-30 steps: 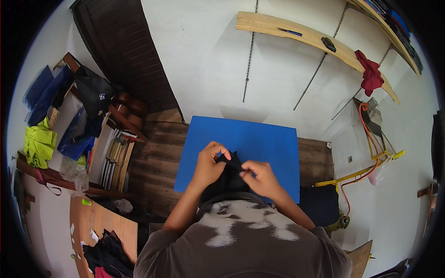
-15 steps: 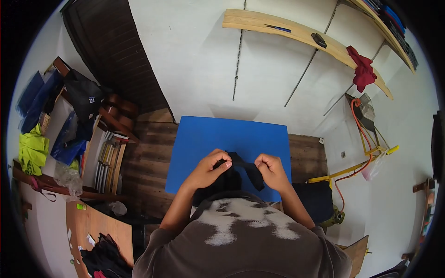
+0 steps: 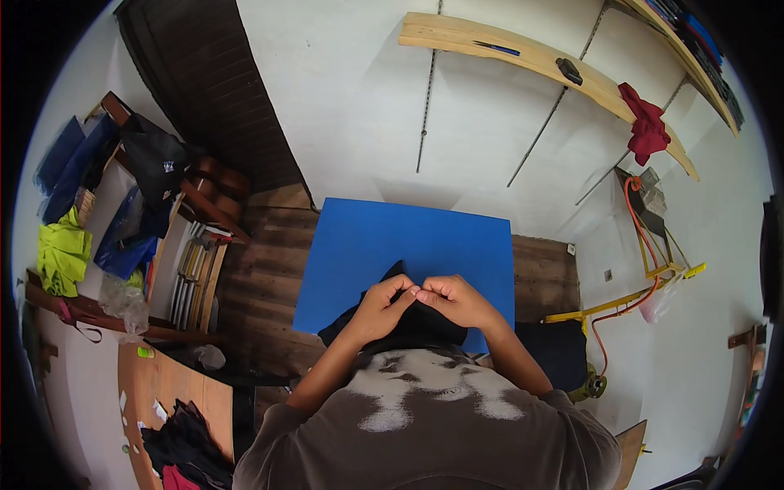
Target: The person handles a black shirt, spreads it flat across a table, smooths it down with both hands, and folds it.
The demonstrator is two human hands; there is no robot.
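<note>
A black cloth piece, perhaps a garment, lies at the near edge of the blue table, partly hidden by my hands and chest. My left hand is closed in a pinch above it. Fingertip to fingertip with it, my right hand is pinched too. Both appear to grip the black cloth, though the exact bit between the fingers is hidden. One dark corner of the cloth sticks up beyond my left hand.
A wooden shelf on the wall carries a blue pen, a small black object and a red cloth. Bags and a yellow-green cloth sit at left. Black cloth lies on a wooden table. A yellow frame stands at right.
My hands have come together from apart, the right moving left until the fingertips meet. The black cloth strip stretched between them is now gathered, and more cloth is spread below.
</note>
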